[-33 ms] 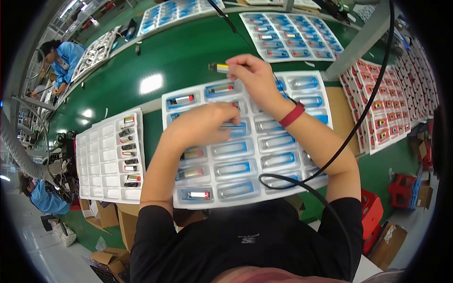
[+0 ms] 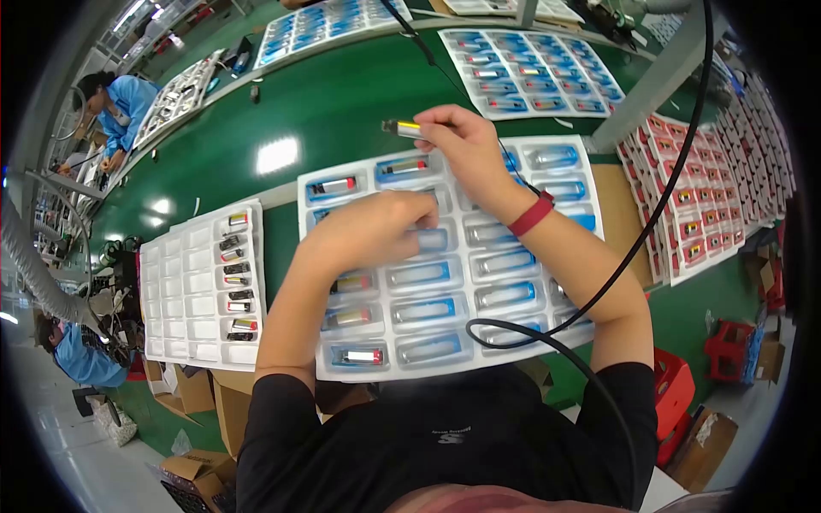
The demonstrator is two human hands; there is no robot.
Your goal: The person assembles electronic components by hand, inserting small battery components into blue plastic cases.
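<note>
My right hand point(image 2: 469, 156) is raised over the far edge of a white plastic tray point(image 2: 383, 332). Thumb and fingers pinch one end of a small battery cell point(image 2: 409, 129), silver and yellow with a dark end pointing left. My left hand point(image 2: 369, 229) is curled, somewhat blurred, low over the middle of the same tray. Its fingertips bend down beside a clear-blue plastic shell point(image 2: 433, 240); what they hold, if anything, is hidden. Several compartments contain clear-blue shells, such as one shell point(image 2: 506, 295) at right. Some left-hand compartments hold red-ended cells, including one cell point(image 2: 363, 356) near the front.
A black cable point(image 2: 640, 244) loops across the tray's right side. At left stands another white tray point(image 2: 175, 295) with cells in one column. Filled blue trays point(image 2: 534, 73) lie at the back. Red-filled trays point(image 2: 684, 192) lean right of a metal post point(image 2: 646, 90). A co-worker point(image 2: 124, 107) sits far left.
The whole view has shifted slightly. The battery cell in my right hand is tilted a little more; my left hand stays over the same part of the tray.
</note>
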